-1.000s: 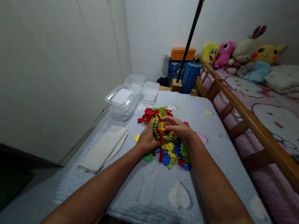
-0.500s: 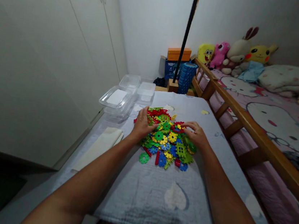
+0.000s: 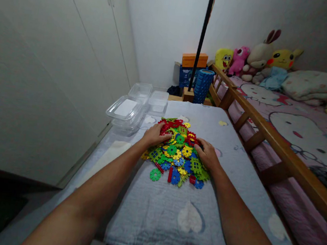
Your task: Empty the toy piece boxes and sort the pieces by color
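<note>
A heap of plastic interlocking pieces (image 3: 177,152) in red, yellow, green and blue lies in the middle of the cloth-covered table (image 3: 152,212). Round notched discs and square lattice pieces make up most of it. My left hand (image 3: 153,135) rests against the heap's left side, fingers stretched over red pieces and thumb pointing inward. On the opposite side, my right hand (image 3: 206,152) touches the edge beside red and green pieces, its fingers loosely extended. Neither hand visibly grips a piece. A green disc (image 3: 155,174) lies at the heap's near left edge.
Clear plastic containers (image 3: 125,108) stand at the table's back left. A folded pale cloth (image 3: 105,159) lies beside my left forearm. A black pole (image 3: 202,39) rises behind the table, near a blue foam roller (image 3: 203,87). A wooden bed rail (image 3: 258,126) runs along the right.
My right hand has moved inward and slightly down against the heap. My left hand has lowered and flattened, and pieces at both sides have shifted a little.
</note>
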A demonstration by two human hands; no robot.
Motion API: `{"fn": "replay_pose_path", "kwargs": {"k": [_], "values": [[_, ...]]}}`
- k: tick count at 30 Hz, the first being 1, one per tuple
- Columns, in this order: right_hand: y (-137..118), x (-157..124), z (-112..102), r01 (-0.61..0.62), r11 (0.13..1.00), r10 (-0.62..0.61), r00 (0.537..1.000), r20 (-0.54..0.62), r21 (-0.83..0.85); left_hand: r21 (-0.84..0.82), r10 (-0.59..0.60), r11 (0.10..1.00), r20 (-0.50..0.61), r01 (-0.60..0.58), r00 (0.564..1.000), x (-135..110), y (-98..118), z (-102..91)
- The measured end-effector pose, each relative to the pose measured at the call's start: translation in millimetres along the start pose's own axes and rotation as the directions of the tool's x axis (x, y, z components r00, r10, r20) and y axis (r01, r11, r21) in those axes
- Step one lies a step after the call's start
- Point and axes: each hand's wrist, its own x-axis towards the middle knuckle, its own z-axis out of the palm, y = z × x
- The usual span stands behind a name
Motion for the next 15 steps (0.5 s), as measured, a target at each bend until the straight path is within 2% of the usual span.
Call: {"fn": "replay_pose_path", "kwargs": {"k": [4,7,9,11,15], "values": [[-14.1,1.3,0.9,0.028,0.981,-0.049,0.993,0.108,0.19,-0.123,0.099,0.989,0.1,-0.087,0.99,-15.1,12.1,0.3],[-16.7,8.2,-0.9,-0.017,0.967,-0.007,0.996,0.093,0.254,-0.12,0.125,0.986,0.101,-0.113,0.987,-31.6,18.7,-1.4],[-13.3,18.6,-2.5,-0.032,0.978,0.034,0.999,-0.005,0.204,-0.091,0.107,0.99,0.014,-0.105,0.994,-43.9,19.2,-4.6],[-8.0,34.0,-3.1,-0.029,0.993,0.039,0.995,-0.092,0.111,-0.078,0.059,0.995,-0.117,-0.069,0.991,-56.0,15.3,-7.9],[-3.0,74.5,4.7,-0.058,0.998,0.055,0.993,-0.101,-0.024,-0.066,-0.073,0.996,-0.306,0.055,0.949,-74.5,-2.0,-5.4]]}}
